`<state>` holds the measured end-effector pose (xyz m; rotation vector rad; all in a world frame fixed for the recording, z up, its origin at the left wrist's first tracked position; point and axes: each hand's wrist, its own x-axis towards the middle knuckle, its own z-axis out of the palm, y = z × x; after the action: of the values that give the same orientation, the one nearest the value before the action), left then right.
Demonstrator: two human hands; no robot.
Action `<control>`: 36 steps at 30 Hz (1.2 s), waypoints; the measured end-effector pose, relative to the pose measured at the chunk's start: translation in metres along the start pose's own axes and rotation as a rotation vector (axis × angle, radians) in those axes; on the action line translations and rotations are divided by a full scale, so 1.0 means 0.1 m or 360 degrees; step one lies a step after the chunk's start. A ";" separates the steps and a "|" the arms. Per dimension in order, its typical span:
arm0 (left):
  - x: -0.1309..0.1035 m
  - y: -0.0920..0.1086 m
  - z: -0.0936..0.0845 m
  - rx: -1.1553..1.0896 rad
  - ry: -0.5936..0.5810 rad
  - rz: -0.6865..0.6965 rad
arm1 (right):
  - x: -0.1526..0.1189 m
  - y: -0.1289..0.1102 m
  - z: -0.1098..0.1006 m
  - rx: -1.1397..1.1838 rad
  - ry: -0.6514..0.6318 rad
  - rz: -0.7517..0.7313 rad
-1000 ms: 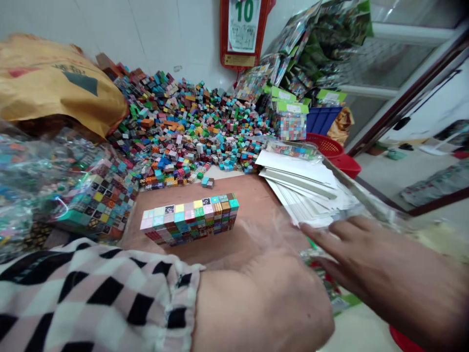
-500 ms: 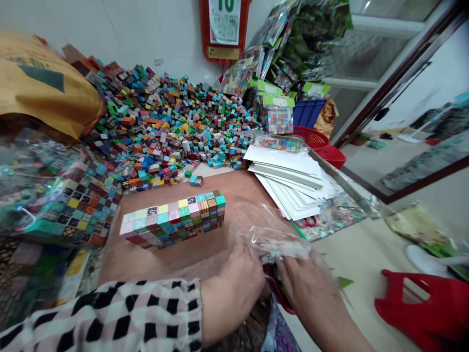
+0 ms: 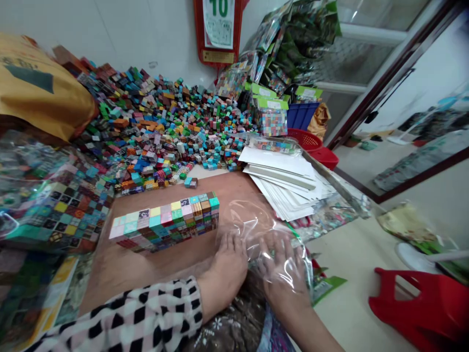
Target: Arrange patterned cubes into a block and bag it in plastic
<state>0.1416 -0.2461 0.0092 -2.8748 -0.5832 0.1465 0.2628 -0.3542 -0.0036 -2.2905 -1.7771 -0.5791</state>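
A clear plastic bag lies at the front right of the brown board. My left hand rests on its near left edge, fingers stretched forward. My right hand has its fingers spread, with clear film over them; they look to be inside the bag. To the left of the bag, a long block of stacked colourful cubes lies on the board, touched by neither hand. A small pair of cubes sits behind the block.
Loose cubes are heaped against the wall. White cards are stacked at the board's right. Bagged cubes stand at left, below a yellow sack. A red stool is on the floor at right.
My right hand has moved from beside the dark red object at the board's front edge to under the clear film, its fingers now spread. The bag has opened out, and my left hand's fingers lie flatter.
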 end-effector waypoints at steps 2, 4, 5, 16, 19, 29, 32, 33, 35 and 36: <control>0.00 0.02 0.06 -0.0033 -0.0029 -0.0032 | 0.00 -0.01 0.02 0.0035 -0.0033 0.0013; -0.02 0.01 0.03 -0.0072 -0.0029 -0.0022 | 0.02 -0.01 -0.02 0.0053 -0.0009 0.0053; -0.02 0.01 0.00 -0.0102 -0.0020 -0.0001 | 0.03 -0.01 -0.04 0.0054 0.0025 0.0080; -0.04 -0.02 0.06 -0.0565 -0.0099 0.0139 | -0.07 0.01 0.36 0.0205 -0.0077 -0.0076; -0.05 -0.04 0.15 -0.0539 -0.0055 0.0101 | 0.00 -0.01 0.46 0.0345 -0.0094 -0.0127; -0.05 -0.08 0.09 -0.0602 -0.0094 0.0045 | 0.34 0.12 0.71 0.0295 -0.0068 0.0285; -0.05 -0.08 0.00 -0.0669 -0.0154 0.0029 | 0.33 0.17 0.70 0.0362 0.0100 0.0363; -0.05 -0.08 -0.01 -0.0682 -0.0153 0.0026 | 0.32 0.17 0.69 0.0397 0.0166 0.0384; -0.07 -0.08 0.00 -0.0694 -0.0108 0.0024 | 0.30 0.17 0.66 0.0453 0.0258 0.0422; -0.08 -0.08 0.01 -0.0696 -0.0077 0.0025 | 0.29 0.16 0.64 0.0473 0.0256 0.0409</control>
<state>0.1311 -0.2417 0.0100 -3.3060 -0.6747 0.1012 0.2964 -0.3085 -0.0487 -2.1517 -1.3647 -0.4085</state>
